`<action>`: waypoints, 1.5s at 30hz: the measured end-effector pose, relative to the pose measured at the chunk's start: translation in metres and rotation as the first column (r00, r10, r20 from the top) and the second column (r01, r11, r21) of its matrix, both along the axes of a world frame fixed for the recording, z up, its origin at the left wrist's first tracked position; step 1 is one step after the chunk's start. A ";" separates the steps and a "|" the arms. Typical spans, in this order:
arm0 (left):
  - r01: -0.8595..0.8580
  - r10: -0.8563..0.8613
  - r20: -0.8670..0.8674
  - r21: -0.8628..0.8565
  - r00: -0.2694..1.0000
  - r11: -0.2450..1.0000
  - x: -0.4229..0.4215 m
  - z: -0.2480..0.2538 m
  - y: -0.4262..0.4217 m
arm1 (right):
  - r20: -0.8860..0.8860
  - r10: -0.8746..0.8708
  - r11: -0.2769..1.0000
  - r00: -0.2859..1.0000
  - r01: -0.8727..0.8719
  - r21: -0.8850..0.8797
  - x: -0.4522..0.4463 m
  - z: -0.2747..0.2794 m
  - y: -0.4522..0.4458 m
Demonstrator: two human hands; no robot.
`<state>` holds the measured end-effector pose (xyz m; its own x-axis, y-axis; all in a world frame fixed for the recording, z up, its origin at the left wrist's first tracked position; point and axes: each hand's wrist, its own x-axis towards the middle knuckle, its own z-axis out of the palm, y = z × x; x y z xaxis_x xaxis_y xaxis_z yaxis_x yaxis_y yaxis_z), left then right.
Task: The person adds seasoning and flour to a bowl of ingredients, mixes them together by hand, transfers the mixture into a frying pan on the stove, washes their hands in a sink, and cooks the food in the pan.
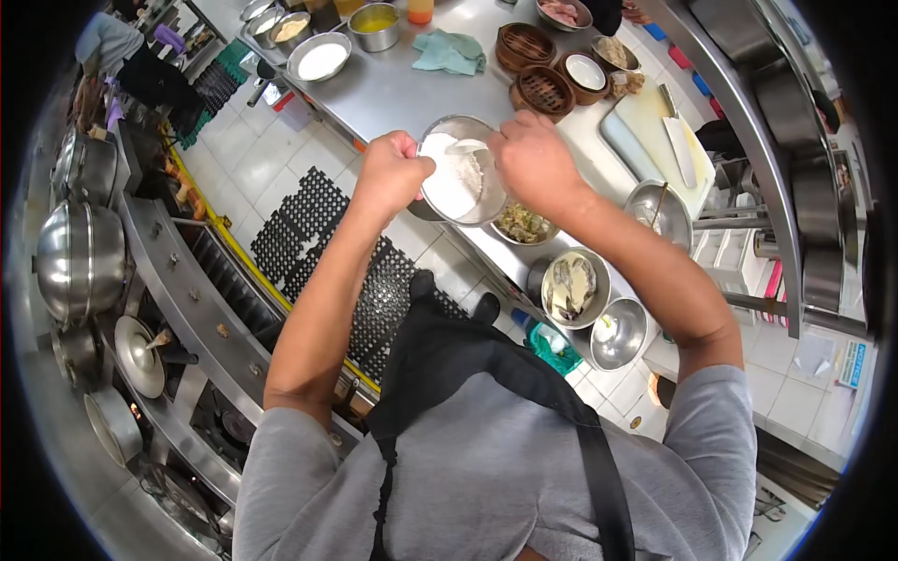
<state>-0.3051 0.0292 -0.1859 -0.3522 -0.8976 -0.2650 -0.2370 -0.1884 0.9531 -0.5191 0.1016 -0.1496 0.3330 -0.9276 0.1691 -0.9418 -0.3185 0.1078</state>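
Apparently the metal bowl [490, 198] is held up at the bench's near edge so both hands can work close to the body. The left hand [395, 176] pinches its rim between thumb and bent fingers, a grip that probably keeps it from tipping. The right hand [533, 161], over the opposite side, has its grip closed on what looks like a white scoop [466, 147], though the knuckles hide the handle. White powder [451, 187] lies banked toward the left hand.

The steel bench [402, 98] carries steamer baskets [543, 91], a crumpled cloth [449, 51] and a cutting board [645, 131] bearing a knife [682, 154]. Black perforated mats [379, 327] cover part of the tiled floor; a large lidded pot [82, 262] stands leftward, and another person [150, 75] is farther off.
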 end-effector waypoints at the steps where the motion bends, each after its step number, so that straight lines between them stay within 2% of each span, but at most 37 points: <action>1: 0.020 -0.019 0.039 -0.026 0.999 0.999 -0.004 0.003 0.000 | -0.001 -0.068 0.998 0.998 0.068 -0.008 -0.003 -0.006 0.004; 4: 0.124 -0.025 0.309 -0.307 0.951 0.944 -0.024 0.011 0.004 | 0.209 -0.400 0.898 0.892 0.336 0.284 0.002 -0.036 0.008; 5: 0.131 -0.007 0.324 -0.364 0.946 0.922 -0.033 0.016 0.007 | 0.351 -0.479 0.865 0.804 0.365 0.346 0.002 -0.040 0.009; 7: 0.156 0.025 0.354 -0.473 0.935 0.867 -0.051 0.026 0.015 | 0.584 -0.608 0.793 0.538 0.377 0.478 0.002 -0.046 0.012; 8: 0.163 0.031 0.372 -0.480 0.928 0.862 -0.058 0.027 0.017 | 0.583 -0.673 0.739 0.456 0.379 0.557 -0.003 -0.052 0.008; 11: 0.210 0.001 0.444 -0.426 0.896 0.880 -0.074 0.028 0.018 | 0.605 -0.710 0.702 0.361 0.289 0.651 -0.027 -0.059 0.010; 15: 0.225 -0.007 0.500 -0.378 0.866 0.898 -0.086 0.027 0.023 | 0.578 -0.741 0.665 0.341 0.256 0.701 -0.057 -0.052 0.027; 18: 0.189 0.027 0.423 -0.461 0.906 0.867 -0.089 0.007 0.018 | 0.587 -0.750 0.658 0.306 0.251 0.710 -0.073 -0.051 0.044; 21: 0.200 0.048 0.437 -0.503 0.898 0.841 -0.088 0.001 0.011 | 0.588 -0.799 0.601 0.126 0.223 0.768 -0.080 -0.048 0.062; 24: 0.199 0.061 0.428 -0.538 0.902 0.819 -0.085 0.000 -0.001 | 0.644 -0.755 0.647 0.127 0.310 0.697 -0.083 -0.047 0.084; 27: 0.231 0.073 0.482 -0.541 0.873 0.808 -0.083 0.009 -0.008 | 0.655 -0.715 0.694 0.246 0.365 0.620 -0.086 -0.044 0.106; 28: 0.250 0.073 0.521 -0.523 0.850 0.815 -0.083 0.016 -0.009 | 0.638 -0.680 0.731 0.361 0.402 0.551 -0.081 -0.041 0.113; 29: 0.270 0.072 0.558 -0.505 0.827 0.820 -0.084 0.021 -0.010 | 0.585 -0.584 0.809 0.563 0.463 0.362 -0.080 -0.049 0.116; 31: 0.282 0.072 0.571 -0.506 0.818 0.815 -0.085 0.023 -0.011 | 0.313 -0.388 0.905 0.867 0.422 -0.047 -0.077 -0.066 0.123; 32: 0.282 0.067 0.571 -0.500 0.818 0.819 -0.086 0.025 -0.011 | 0.350 -0.383 0.910 0.855 0.415 -0.018 -0.077 -0.071 0.125; 37: 0.302 0.045 0.555 -0.517 0.831 0.801 -0.090 0.028 -0.007 | 0.453 -0.362 0.891 0.815 0.445 -0.089 -0.062 -0.046 0.104; 41: 0.361 -0.026 0.577 -0.475 0.816 0.803 -0.106 0.037 0.008 | 0.392 -0.455 0.864 0.800 0.504 -0.025 -0.054 -0.057 0.058; 43: 0.375 -0.066 0.569 -0.447 0.820 0.812 -0.113 0.040 0.012 | 0.479 -0.620 0.780 0.621 0.553 0.293 -0.043 -0.059 0.043; 45: 0.357 -0.055 0.518 -0.504 0.854 0.787 -0.116 0.031 0.010 | 0.553 -0.725 0.687 0.411 0.487 0.540 -0.046 -0.068 0.034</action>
